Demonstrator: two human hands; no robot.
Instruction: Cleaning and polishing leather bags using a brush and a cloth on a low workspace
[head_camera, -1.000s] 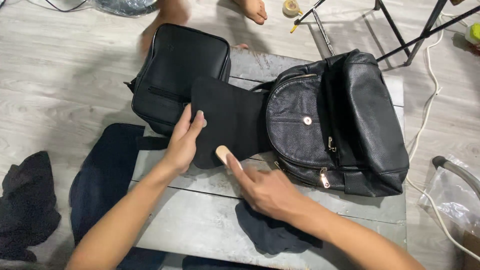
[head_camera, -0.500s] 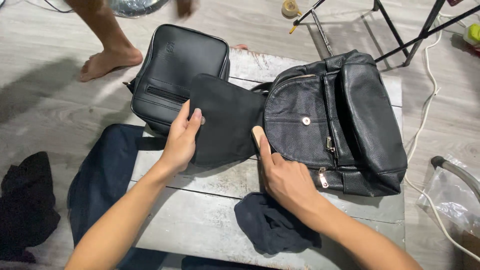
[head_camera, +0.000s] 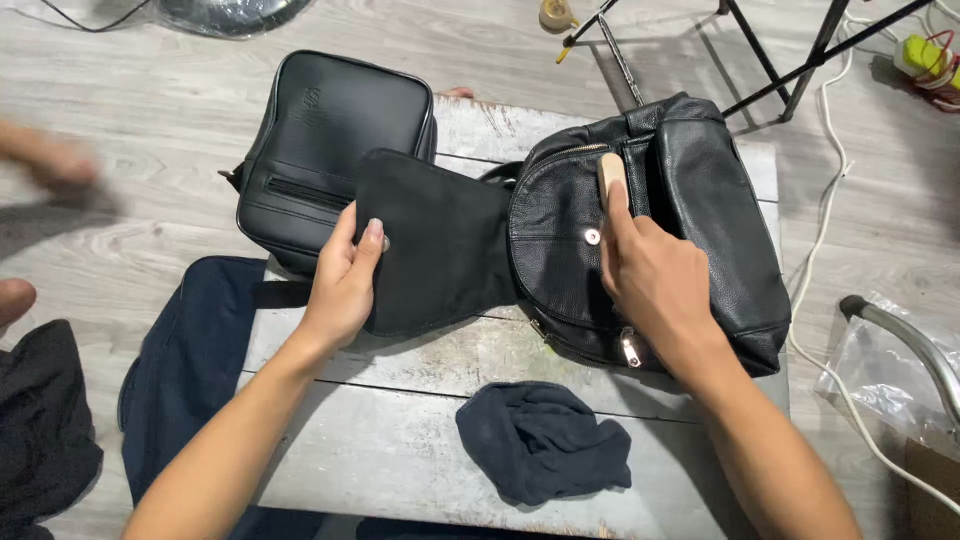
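brush (head_camera: 611, 172) mostly hidden under right hand (head_camera: 655, 285)

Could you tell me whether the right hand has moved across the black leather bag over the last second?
Yes. The right hand has moved from the open flap up and rightwards onto the bag, past its front snap.

Bright even light, soft shadows; left edge motion-blurred.

Left arm: reaches far from the near-left, forearm bare.
Left hand (head_camera: 345, 280): fingers curled, thumb on top, gripping.
Right arm: reaches far from the near-right.
Right hand (head_camera: 655, 275): palm down, fingers extended, pressing.
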